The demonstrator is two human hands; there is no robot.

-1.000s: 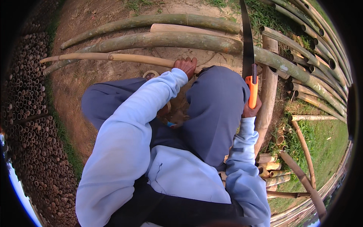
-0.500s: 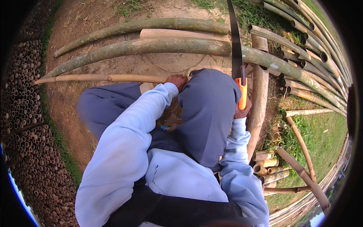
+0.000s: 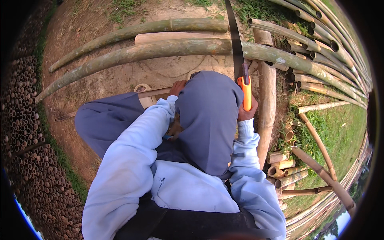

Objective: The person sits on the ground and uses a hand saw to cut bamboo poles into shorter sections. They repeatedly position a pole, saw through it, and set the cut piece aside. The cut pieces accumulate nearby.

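Note:
My left hand (image 3: 178, 87) is closed around a thin bamboo pole (image 3: 158, 92) beside my raised knee. The pole runs left, passes out of sight at my bent left leg, and what looks like its tip shows beyond that knee. Right of the raised knee, my right hand (image 3: 247, 114) grips a handsaw (image 3: 245, 93) by its orange handle. Its long dark blade points away from me, crossing over a thick green bamboo pole (image 3: 160, 50). My knee partly hides both hands.
A second thick bamboo pole (image 3: 120, 36) lies farther off, with a pale split piece (image 3: 176, 37) between. A log (image 3: 267, 108) runs along my right. Long poles (image 3: 336, 68) are stacked at far right, short cut pieces (image 3: 292, 180) nearer. Bundled bamboo ends (image 3: 32, 168) line the left.
The thin bamboo pole's left end has swung down toward me, from alongside the thick poles to my bent left leg. The saw stays upright in my right hand; the whole view has shifted slightly.

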